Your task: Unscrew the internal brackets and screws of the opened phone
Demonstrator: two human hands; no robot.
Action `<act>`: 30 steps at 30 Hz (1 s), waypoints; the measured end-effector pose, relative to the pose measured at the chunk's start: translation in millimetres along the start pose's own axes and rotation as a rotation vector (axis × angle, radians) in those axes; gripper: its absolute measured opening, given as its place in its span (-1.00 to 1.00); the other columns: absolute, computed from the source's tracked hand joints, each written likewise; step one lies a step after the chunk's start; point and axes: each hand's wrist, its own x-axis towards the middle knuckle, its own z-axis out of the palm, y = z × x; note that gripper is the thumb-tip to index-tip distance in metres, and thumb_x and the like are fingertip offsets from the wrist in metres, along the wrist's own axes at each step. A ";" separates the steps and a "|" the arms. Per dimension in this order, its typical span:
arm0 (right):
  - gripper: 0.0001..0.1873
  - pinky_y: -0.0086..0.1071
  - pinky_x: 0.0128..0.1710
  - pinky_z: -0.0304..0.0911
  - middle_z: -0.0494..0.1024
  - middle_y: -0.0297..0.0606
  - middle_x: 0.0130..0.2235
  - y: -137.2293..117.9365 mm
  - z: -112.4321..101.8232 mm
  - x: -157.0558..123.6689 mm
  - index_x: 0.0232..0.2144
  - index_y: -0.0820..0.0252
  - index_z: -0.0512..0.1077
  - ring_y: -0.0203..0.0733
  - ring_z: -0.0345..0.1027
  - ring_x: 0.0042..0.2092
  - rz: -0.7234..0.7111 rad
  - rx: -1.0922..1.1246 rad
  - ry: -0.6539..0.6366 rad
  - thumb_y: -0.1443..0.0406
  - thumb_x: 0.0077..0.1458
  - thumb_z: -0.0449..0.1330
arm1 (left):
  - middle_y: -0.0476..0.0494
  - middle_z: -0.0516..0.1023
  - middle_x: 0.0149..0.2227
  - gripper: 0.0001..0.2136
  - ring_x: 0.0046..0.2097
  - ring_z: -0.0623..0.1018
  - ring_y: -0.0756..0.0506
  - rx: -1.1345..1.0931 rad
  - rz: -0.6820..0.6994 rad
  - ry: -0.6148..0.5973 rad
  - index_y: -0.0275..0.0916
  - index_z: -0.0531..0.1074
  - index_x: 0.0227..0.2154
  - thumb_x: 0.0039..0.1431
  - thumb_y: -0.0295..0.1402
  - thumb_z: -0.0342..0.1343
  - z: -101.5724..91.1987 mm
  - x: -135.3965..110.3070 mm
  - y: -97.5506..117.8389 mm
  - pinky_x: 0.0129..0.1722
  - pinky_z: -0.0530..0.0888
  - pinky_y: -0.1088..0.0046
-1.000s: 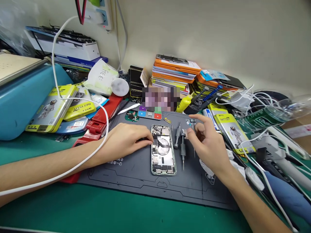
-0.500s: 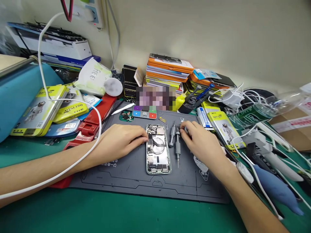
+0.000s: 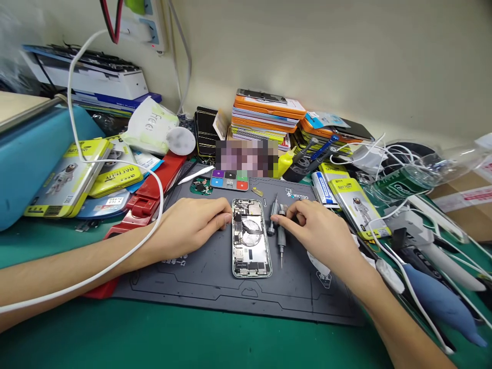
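Note:
An opened phone point(image 3: 250, 239) lies face down on a dark grey work mat point(image 3: 215, 282), its insides showing. My left hand point(image 3: 192, 225) rests on the mat against the phone's left edge, fingers curled and touching its side. My right hand point(image 3: 319, 230) lies just right of the phone, thumb and forefinger pinched at two grey screwdrivers point(image 3: 280, 230) that lie side by side on the mat. Whether the fingers grip one of them is unclear.
A white cable point(image 3: 126, 246) drapes over my left forearm. A red tool point(image 3: 154, 189) and yellow battery boxes point(image 3: 77, 174) lie at the left. Stacked orange boxes point(image 3: 269, 115) stand behind the mat. More cables, a plastic bottle point(image 3: 423, 179) and a blue-handled tool point(image 3: 442, 302) crowd the right.
My right hand came down from above the mat and moved left to the screwdrivers beside the phone. The left hand stayed at the phone's edge.

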 end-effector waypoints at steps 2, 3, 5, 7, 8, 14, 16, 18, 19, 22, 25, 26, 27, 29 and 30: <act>-0.50 -0.31 -0.39 0.09 0.58 -0.27 -0.40 1.5 -1.1 0.4 -0.46 0.06 0.51 -0.05 0.47 -0.34 0.007 0.016 -0.020 -0.16 0.29 0.27 | 0.04 0.66 -0.27 -0.75 -0.22 0.63 -0.12 -0.023 -0.003 -0.019 -0.13 0.40 -0.20 0.57 -0.23 -0.13 -1.1 -0.2 0.5 -0.21 0.38 0.40; -0.50 -0.31 -0.40 0.09 0.58 -0.27 -0.42 2.3 -1.8 0.5 -0.47 0.06 0.52 -0.04 0.47 -0.35 0.009 0.026 -0.027 -0.16 0.29 0.26 | 0.05 0.65 -0.28 -0.75 -0.23 0.62 -0.11 -0.028 0.004 -0.021 -0.13 0.38 -0.21 0.57 -0.23 -0.13 -1.4 -0.2 0.7 -0.21 0.38 0.40; -0.51 -0.30 -0.42 0.09 0.57 -0.28 -0.45 3.6 -3.4 0.6 -0.47 0.04 0.55 -0.04 0.46 -0.38 0.022 0.043 -0.044 -0.14 0.30 0.25 | 0.04 0.65 -0.29 -0.75 -0.23 0.62 -0.11 -0.030 0.016 -0.020 -0.13 0.37 -0.23 0.57 -0.23 -0.13 -1.6 0.0 0.9 -0.21 0.37 0.40; -0.53 -0.30 -0.43 0.09 0.57 -0.29 -0.48 4.1 -4.7 0.4 -0.46 0.04 0.55 -0.06 0.45 -0.43 0.043 0.056 -0.065 -0.13 0.30 0.25 | 0.04 0.65 -0.30 -0.75 -0.24 0.62 -0.11 -0.026 0.023 -0.017 -0.13 0.38 -0.24 0.57 -0.24 -0.12 -1.4 0.5 1.0 -0.22 0.38 0.40; -0.54 -0.30 -0.44 0.08 0.57 -0.30 -0.49 4.0 -5.0 0.3 -0.46 0.03 0.55 -0.07 0.44 -0.45 0.050 0.064 -0.074 -0.12 0.30 0.24 | 0.04 0.66 -0.30 -0.76 -0.24 0.63 -0.11 -0.020 0.025 -0.014 -0.13 0.39 -0.23 0.56 -0.25 -0.11 -1.1 0.7 1.0 -0.22 0.38 0.40; -0.52 -0.29 -0.43 0.13 0.66 -0.26 -0.41 1.5 -4.2 -1.2 -0.48 0.05 0.51 -0.05 0.50 -0.40 0.020 0.097 -0.030 -0.07 0.37 0.16 | -0.01 0.72 -0.17 -0.81 -0.17 0.67 -0.12 0.020 0.073 0.039 -0.14 0.51 -0.17 0.54 -0.24 0.04 2.3 1.6 -0.7 -0.20 0.41 0.42; -0.52 -0.30 -0.42 0.13 0.67 -0.25 -0.38 2.9 -5.8 -1.6 -0.43 0.06 0.50 -0.06 0.51 -0.39 0.028 0.104 0.010 -0.04 0.42 0.09 | 0.00 0.72 -0.19 -0.83 -0.19 0.67 -0.11 0.011 0.081 0.046 -0.15 0.53 -0.19 0.52 -0.25 0.09 2.8 1.9 -1.6 -0.22 0.40 0.43; -0.56 -0.30 -0.43 0.09 0.67 -0.24 -0.38 6.0 -8.4 -1.2 -0.37 0.07 0.49 -0.05 0.49 -0.40 0.061 0.077 0.079 -0.02 0.44 0.06 | 0.01 0.72 -0.22 -0.84 -0.22 0.66 -0.09 -0.021 0.074 0.051 -0.16 0.56 -0.20 0.49 -0.26 0.14 2.6 2.4 -2.0 -0.24 0.39 0.45; -0.58 -0.30 -0.43 0.06 0.66 -0.23 -0.39 7.9 -9.5 -0.7 -0.34 0.07 0.48 -0.04 0.48 -0.41 0.088 0.041 0.108 -0.04 0.43 0.08 | 0.01 0.72 -0.22 -0.85 -0.23 0.65 -0.08 -0.059 0.063 0.048 -0.16 0.57 -0.21 0.47 -0.26 0.16 2.2 2.6 -1.9 -0.26 0.39 0.46; -0.55 -0.31 -0.45 -0.06 0.63 -0.20 -0.44 13.2 -10.1 1.9 -0.31 0.08 0.48 0.03 0.46 -0.43 0.167 -0.095 0.095 -0.13 0.34 0.16 | 0.02 0.73 -0.23 -0.85 -0.24 0.65 -0.05 -0.289 0.011 -0.005 -0.16 0.61 -0.24 0.43 -0.24 0.23 0.1 3.4 -1.2 -0.26 0.44 0.50; -0.58 -0.30 -0.46 -0.10 0.64 -0.15 -0.45 16.3 -6.9 4.2 -0.36 0.10 0.49 0.11 0.51 -0.39 0.180 -0.126 0.039 -0.09 0.30 0.21 | 0.02 0.73 -0.24 -0.87 -0.21 0.66 -0.05 -0.527 -0.046 -0.078 -0.17 0.64 -0.24 0.37 -0.24 0.29 -2.4 4.3 -0.1 -0.22 0.49 0.53; -0.62 -0.30 -0.46 -0.10 0.65 -0.14 -0.44 17.1 -6.0 4.5 -0.38 0.10 0.49 0.11 0.53 -0.38 0.172 -0.112 0.039 -0.03 0.29 0.21 | 0.01 0.73 -0.25 -0.88 -0.21 0.66 -0.05 -0.573 -0.060 -0.094 -0.18 0.65 -0.24 0.35 -0.25 0.30 -3.0 4.5 0.3 -0.21 0.50 0.52; -0.67 -0.29 -0.46 -0.09 0.66 -0.15 -0.42 17.8 -5.7 4.7 -0.40 0.10 0.49 0.10 0.54 -0.36 0.162 -0.092 0.041 0.03 0.29 0.21 | -0.01 0.73 -0.26 -0.88 -0.22 0.66 -0.05 -0.608 -0.074 -0.110 -0.19 0.66 -0.24 0.33 -0.27 0.31 -3.6 4.9 0.6 -0.23 0.50 0.52; -0.75 -0.29 -0.46 -0.02 0.68 -0.19 -0.38 19.2 -7.2 4.7 -0.40 0.08 0.49 0.04 0.54 -0.36 0.133 -0.036 0.039 0.11 0.27 0.20 | -0.04 0.74 -0.25 -0.87 -0.28 0.65 -0.03 -0.672 -0.114 -0.160 -0.21 0.67 -0.25 0.31 -0.27 0.31 -4.2 5.6 0.9 -0.32 0.48 0.52; -0.77 -0.30 -0.47 0.03 0.68 -0.23 -0.38 19.6 -9.1 4.6 -0.38 0.07 0.49 0.00 0.53 -0.37 0.118 -0.011 0.034 0.12 0.27 0.19 | -0.07 0.75 -0.24 -0.86 -0.31 0.64 -0.03 -0.708 -0.135 -0.193 -0.23 0.66 -0.24 0.31 -0.26 0.31 -4.3 6.1 0.7 -0.37 0.47 0.52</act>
